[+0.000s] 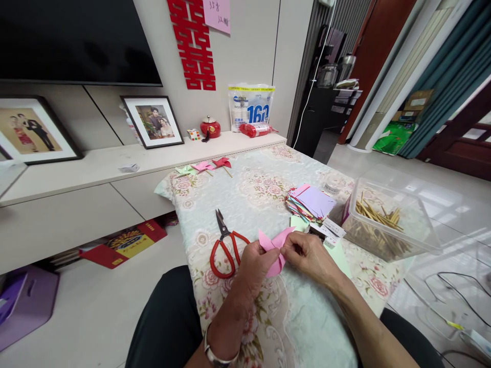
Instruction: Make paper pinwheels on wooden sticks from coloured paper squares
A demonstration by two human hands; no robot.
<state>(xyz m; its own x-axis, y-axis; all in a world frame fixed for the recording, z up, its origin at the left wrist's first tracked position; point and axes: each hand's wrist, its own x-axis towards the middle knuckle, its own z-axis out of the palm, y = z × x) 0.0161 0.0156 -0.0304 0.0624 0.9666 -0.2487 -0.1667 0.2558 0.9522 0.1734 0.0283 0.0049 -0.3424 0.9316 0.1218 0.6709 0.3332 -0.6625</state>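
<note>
A pink paper pinwheel (275, 264) with folded-in blades is held between my hands above the table. My left hand (256, 268) is closed on its left side, thumb pressed near the middle. From the right, my right hand (309, 254) pinches at the pinwheel's centre; whether a small pin is in those fingertips is hidden. Red-handled scissors (224, 250) lie left of my left hand, blades pointing away. Beyond my right hand sits a stack of coloured paper squares (312, 201), with a small box of cards (326, 232) nearer to me.
A clear plastic bin (425, 245) of thin wooden sticks (378, 214) stands at the table's right edge. Finished pinwheels on sticks, green (186, 170), pink (203, 166) and red (222, 162), lie at the far left corner. A flowered cloth (264, 186) covers the table.
</note>
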